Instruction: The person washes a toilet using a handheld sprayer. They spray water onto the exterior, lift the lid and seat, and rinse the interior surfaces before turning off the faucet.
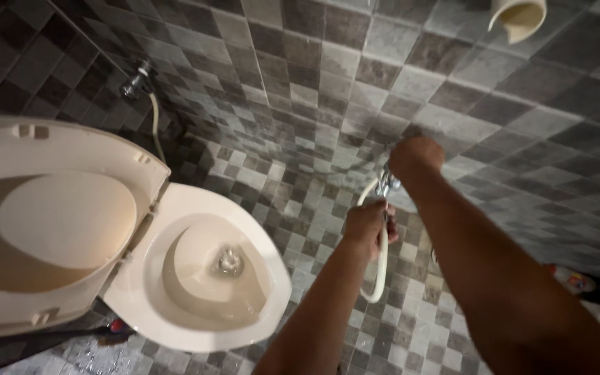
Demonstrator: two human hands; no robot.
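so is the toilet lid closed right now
No, the toilet lid is swung up and open, leaving the bowl and the water in it in plain sight.

Wet grey checkered floor (300, 201), that's the whole stage

A cream toilet (196, 271) with its lid up stands on the small tiles, and a red-capped bottle (572, 279) lies on them over by the right wall

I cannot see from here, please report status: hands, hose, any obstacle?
Left hand grips white hose. Right hand on wall tap. Toilet open, apart; nothing blocking.
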